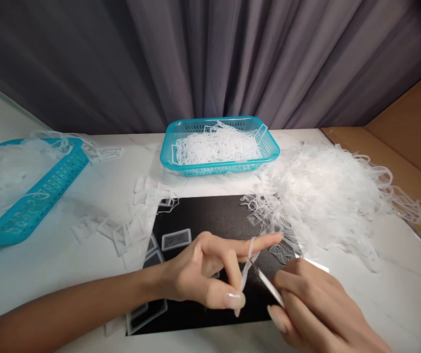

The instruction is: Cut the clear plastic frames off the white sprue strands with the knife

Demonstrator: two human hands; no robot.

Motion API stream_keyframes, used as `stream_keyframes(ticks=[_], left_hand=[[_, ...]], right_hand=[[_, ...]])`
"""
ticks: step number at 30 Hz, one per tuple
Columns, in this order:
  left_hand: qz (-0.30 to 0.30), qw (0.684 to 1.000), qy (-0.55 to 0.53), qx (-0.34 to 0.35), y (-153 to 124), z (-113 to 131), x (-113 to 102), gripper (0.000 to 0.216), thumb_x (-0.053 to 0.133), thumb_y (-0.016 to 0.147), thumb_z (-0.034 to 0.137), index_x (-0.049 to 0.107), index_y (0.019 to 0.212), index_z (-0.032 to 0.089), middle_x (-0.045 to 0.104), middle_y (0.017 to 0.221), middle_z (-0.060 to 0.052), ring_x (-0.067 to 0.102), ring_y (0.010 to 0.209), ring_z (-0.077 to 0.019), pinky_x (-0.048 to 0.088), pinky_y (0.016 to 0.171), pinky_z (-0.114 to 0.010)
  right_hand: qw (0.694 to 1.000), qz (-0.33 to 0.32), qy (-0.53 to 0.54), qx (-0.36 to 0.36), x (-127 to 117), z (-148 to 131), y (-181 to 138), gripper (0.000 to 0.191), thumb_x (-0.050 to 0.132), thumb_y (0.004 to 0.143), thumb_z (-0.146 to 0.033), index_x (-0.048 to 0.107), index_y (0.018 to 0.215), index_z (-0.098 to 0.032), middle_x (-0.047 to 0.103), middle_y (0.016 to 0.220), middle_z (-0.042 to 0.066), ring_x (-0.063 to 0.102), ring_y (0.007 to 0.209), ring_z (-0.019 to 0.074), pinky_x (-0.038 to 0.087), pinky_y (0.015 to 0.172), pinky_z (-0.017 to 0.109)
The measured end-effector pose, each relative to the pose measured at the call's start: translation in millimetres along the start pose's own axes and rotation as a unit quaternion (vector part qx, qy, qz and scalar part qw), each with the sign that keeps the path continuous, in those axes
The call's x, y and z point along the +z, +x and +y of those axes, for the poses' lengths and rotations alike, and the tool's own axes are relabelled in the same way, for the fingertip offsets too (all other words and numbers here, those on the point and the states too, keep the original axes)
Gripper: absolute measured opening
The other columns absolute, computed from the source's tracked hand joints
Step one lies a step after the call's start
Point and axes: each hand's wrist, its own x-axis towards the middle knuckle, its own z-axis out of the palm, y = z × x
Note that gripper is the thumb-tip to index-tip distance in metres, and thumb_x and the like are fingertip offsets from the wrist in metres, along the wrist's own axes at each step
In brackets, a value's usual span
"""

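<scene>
My left hand [214, 274] is above the black mat, its thumb and bent fingers closed on a translucent plastic strip [246, 273]. The strip loops up to my outstretched index finger. From the right, my right hand [311, 299] grips a slim metal-tipped tool [269, 287] with a pale body; whether it is a blade or small scissors I cannot tell. Its dark tip meets the strip between the two hands. On the black mat [210, 215] lies a clear rectangular frame [176, 239], with more frames partly hidden under my left forearm.
A blue basket [220, 170] holding thin white frame pieces stands at the back. Another blue basket [48, 196] at left is heaped with translucent pieces. A large pile of translucent strips [331, 196] covers the right side. Loose clear frames [122, 233] lie left of the mat.
</scene>
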Motion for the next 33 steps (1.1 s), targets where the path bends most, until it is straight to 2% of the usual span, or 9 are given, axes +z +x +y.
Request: stream_keyframes(ticks=[3,8,10,12,14,20,23,28,33], left_hand=[[0.001,1.0,-0.014,0.003,0,0,1,0.021,0.056,0.059,0.001,0.063,0.056,0.021,0.056,0.127,0.0,0.034,0.13,-0.0285,0.022,0.109,-0.044],[-0.005,1.0,-0.027,-0.012,0,1,3,0.023,0.055,0.058,0.0,0.062,0.053,0.022,0.07,0.106,-0.001,0.034,0.131,-0.0264,0.023,0.109,-0.042],[-0.001,0.999,-0.028,-0.017,0,1,3,0.022,0.056,0.058,0.001,0.062,0.052,0.022,0.07,0.107,-0.001,0.034,0.131,-0.0265,0.023,0.109,-0.041],[0.004,0.999,-0.034,-0.021,0,-1,2,0.02,0.058,0.058,0.003,0.064,0.053,0.021,0.065,0.116,-0.001,0.036,0.13,-0.0281,0.024,0.108,-0.042],[0.012,0.999,-0.046,-0.024,0,-3,2,0.016,0.06,0.06,0.007,0.067,0.055,0.021,0.061,0.121,-0.001,0.038,0.129,-0.03,0.023,0.108,-0.043],[0.03,0.996,-0.083,-0.022,-1,-6,5,0.013,0.062,0.063,0.011,0.069,0.055,0.018,0.06,0.122,-0.005,0.034,0.131,-0.0324,0.019,0.108,-0.047],[0.032,0.995,-0.095,-0.019,-1,-8,4,0.014,0.061,0.062,0.009,0.068,0.056,0.019,0.059,0.123,-0.005,0.032,0.132,-0.0311,0.018,0.108,-0.046],[0.035,0.996,-0.078,-0.014,-4,-9,3,0.013,0.062,0.067,0.011,0.066,0.057,0.019,0.07,0.106,-0.008,0.032,0.133,-0.0285,0.016,0.11,-0.047],[0.097,0.992,-0.014,-0.079,-2,-4,8,0.009,0.061,0.078,0.015,0.063,0.069,0.016,0.072,0.098,-0.01,0.052,0.118,-0.0264,0.032,0.102,-0.041]], right_hand=[[0.996,-0.088,0.015,0.006,-10,-2,5,0.029,0.045,0.088,-0.01,0.051,0.06,-0.018,0.059,0.053,0.003,0.046,0.042,0.0106,0.034,0.041,0.028],[0.994,-0.113,0.008,0.012,-16,2,15,0.03,0.041,0.093,-0.016,0.055,0.066,-0.017,0.06,0.053,0.002,0.048,0.04,0.0097,0.037,0.039,0.026],[0.996,-0.087,0.011,0.004,-11,4,14,0.03,0.042,0.091,-0.014,0.054,0.064,-0.017,0.057,0.052,0.002,0.046,0.039,0.0091,0.035,0.037,0.026],[1.0,0.011,0.007,-0.025,-4,5,9,0.034,0.041,0.09,-0.012,0.048,0.058,-0.018,0.051,0.047,0.0,0.038,0.036,0.0082,0.029,0.036,0.027],[0.999,0.043,0.012,-0.024,3,6,3,0.03,0.044,0.088,-0.011,0.046,0.059,-0.018,0.051,0.049,0.001,0.037,0.039,0.0091,0.026,0.037,0.028],[0.995,0.083,0.036,0.032,7,1,-7,0.022,0.047,0.085,-0.01,0.047,0.065,-0.019,0.052,0.053,0.003,0.042,0.042,0.0116,0.029,0.039,0.028],[0.998,0.053,0.039,0.001,8,0,-7,0.023,0.047,0.084,-0.009,0.047,0.064,-0.019,0.05,0.05,0.002,0.037,0.04,0.0101,0.027,0.037,0.027],[0.998,0.049,0.033,0.023,2,7,-8,0.019,0.044,0.088,-0.012,0.052,0.072,-0.018,0.055,0.057,0.005,0.046,0.046,0.013,0.035,0.04,0.027],[0.985,0.118,0.059,0.109,-11,4,-5,0.009,0.05,0.086,-0.015,0.057,0.081,-0.019,0.057,0.064,0.005,0.056,0.059,0.0182,0.044,0.047,0.03]])
